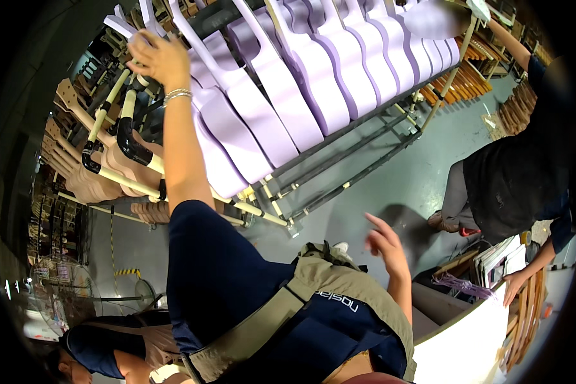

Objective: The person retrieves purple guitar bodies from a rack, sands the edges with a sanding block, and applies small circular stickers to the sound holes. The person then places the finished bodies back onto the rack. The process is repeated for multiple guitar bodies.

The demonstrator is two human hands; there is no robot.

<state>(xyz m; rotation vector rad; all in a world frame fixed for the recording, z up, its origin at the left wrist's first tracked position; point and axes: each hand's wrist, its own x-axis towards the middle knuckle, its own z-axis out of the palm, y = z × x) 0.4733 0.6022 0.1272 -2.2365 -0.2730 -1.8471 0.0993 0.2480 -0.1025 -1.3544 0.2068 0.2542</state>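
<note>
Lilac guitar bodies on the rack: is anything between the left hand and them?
Nothing visible. The left hand is already up against the lilac guitar bodies at the rack's left end. The right hand hangs free, empty.

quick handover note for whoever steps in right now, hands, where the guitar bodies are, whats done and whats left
Left hand: raised to the rack, fingers on the neck end of a lilac guitar body; whether it grips cannot be told.
Right hand: open, empty, hanging above the grey floor.
Lilac guitar bodies stand in a row on the metal rack; unpainted wooden ones hang on the rack to the left.
A co-worker stands at right by a white bench.
Done: row racked. Left: the touched body is still on the rack.
</note>
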